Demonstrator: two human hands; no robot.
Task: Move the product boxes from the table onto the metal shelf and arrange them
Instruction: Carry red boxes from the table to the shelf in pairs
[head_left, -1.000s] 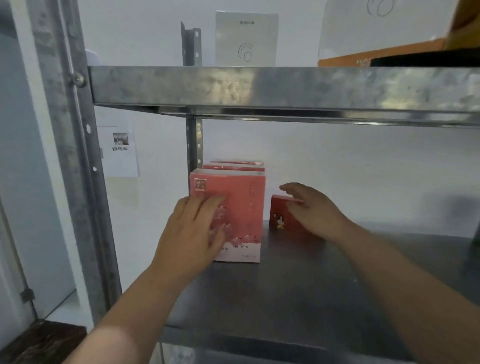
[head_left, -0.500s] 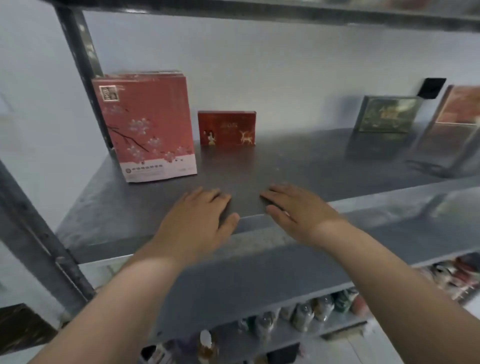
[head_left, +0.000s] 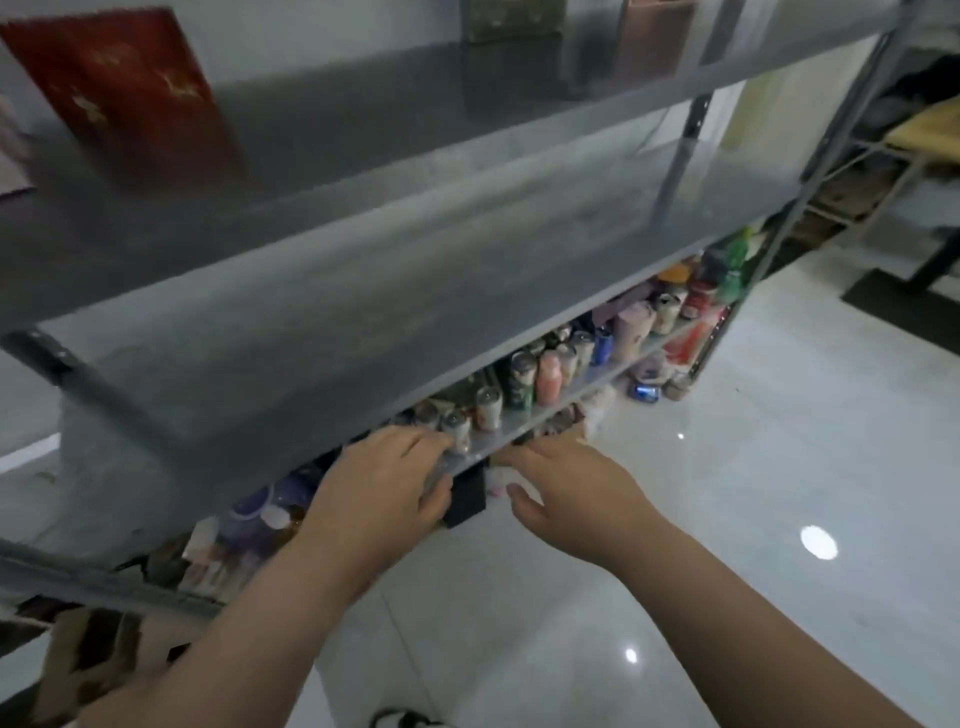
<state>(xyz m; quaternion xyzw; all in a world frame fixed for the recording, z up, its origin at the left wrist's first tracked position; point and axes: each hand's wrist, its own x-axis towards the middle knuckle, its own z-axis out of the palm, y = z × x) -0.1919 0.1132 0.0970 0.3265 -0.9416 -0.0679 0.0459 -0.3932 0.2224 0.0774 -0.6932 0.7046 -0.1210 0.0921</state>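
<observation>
The view is blurred and tilted down along the metal shelf. A dark red product box stands on the upper shelf board at the top left. Farther right on that board stand a green box and a brownish box, both cut off by the frame's top. My left hand and my right hand hover empty in front of the lower shelves, fingers relaxed and loosely spread, holding nothing. The table is out of view.
Several cans and bottles crowd the lower shelf levels. A small black object sits between my hands. A glossy white tiled floor spreads to the right. Another rack stands at the far right.
Both hands have left the boxes on the upper shelf and dropped down in front of the lower shelves. The camera has swung down and right, so the pink box is nearly out of view.
</observation>
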